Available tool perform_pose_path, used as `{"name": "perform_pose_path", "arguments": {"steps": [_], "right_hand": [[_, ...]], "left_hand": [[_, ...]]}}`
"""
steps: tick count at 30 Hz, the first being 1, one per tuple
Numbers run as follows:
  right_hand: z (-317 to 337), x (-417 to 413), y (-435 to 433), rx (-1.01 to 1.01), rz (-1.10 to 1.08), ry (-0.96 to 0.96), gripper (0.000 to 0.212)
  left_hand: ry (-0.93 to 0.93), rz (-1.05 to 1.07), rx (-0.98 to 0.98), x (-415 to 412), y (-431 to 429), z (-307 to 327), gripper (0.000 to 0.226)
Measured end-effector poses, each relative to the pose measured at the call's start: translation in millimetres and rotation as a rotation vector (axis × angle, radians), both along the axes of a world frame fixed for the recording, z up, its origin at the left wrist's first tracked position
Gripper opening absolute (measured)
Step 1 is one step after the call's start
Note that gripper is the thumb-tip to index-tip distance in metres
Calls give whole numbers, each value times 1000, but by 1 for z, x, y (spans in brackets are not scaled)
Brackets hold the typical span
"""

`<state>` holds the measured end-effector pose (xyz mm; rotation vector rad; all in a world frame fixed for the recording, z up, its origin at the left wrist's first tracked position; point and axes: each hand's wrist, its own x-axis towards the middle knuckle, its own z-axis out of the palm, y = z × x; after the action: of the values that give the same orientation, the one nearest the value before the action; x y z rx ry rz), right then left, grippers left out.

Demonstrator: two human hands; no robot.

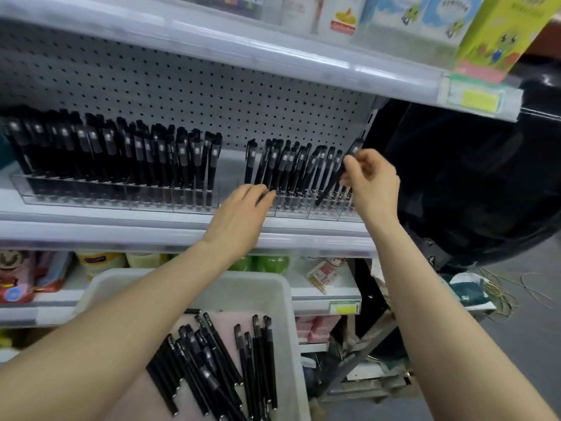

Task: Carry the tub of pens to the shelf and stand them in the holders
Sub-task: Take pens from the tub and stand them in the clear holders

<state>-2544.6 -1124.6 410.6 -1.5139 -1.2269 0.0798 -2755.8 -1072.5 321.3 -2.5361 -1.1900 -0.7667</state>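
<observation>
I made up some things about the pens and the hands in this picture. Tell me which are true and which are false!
1. The right hand is holding a black pen at the right end of the clear holder. True.
2. The white tub is empty. False: many black pens still lie in it.
3. The pens in the holder are red. False: the standing pens are all black.
4. The left hand is up at the holder, touching pens in it. True.
5. The wall behind the pens has lots of little holes. True.
6. The tub sits on the top shelf. False: it is low down, below the pen shelf.
</observation>
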Motion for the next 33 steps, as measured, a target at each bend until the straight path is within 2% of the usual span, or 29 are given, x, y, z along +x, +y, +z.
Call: {"name": "perform_pose_path", "arguments": {"steps": [3,6,14,18,25,28,33], "right_hand": [[6,-1,15,59,16,35,10],[4,-3,30,54,28,6,19],[-27,-11,46,-175,79,-114,30],[-32,-14,46,-204,40,-139,32],[-33,-18,42,-222,-10,-150,30],[-39,-23,33,-176,-35,-80,28],[-62,-51,5,-99,-28,5,17]], "left_hand": [[-9,11,2,1,0,-3,69],[-6,22,-13,3,-2,-2,67],[8,47,-44,4,-3,0,67],[5,42,-48,4,-3,-1,67],[-13,-21,-43,-5,-8,-3,66],[-30,-31,-42,-19,-15,-7,67],[-96,-46,-58,-58,-37,-24,50]]}}
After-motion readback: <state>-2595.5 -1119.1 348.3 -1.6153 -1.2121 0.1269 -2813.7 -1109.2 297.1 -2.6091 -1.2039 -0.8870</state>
